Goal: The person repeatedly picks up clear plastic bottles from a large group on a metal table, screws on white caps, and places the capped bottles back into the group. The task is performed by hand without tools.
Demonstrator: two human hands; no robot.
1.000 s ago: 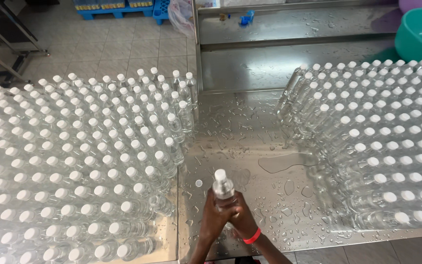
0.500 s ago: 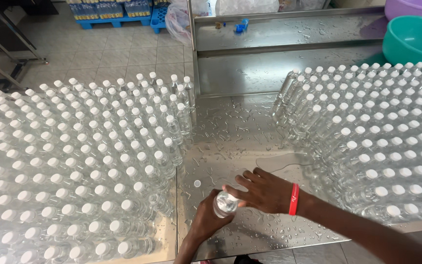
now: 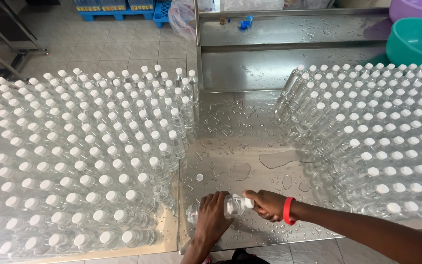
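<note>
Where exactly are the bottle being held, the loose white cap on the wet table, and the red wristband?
bottle [image 3: 231,205], head view, on its clear body between the two hands.
loose white cap [image 3: 200,177], head view, on its top.
red wristband [image 3: 287,210], head view, on the band at the right wrist.

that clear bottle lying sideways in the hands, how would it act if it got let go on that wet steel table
The bottle is round and held on its side, so it would probably roll. The steel table is beaded with water, so it may also slide and feel slippery in the left hand. Thin clear plastic suggests it flexes when squeezed.
</note>
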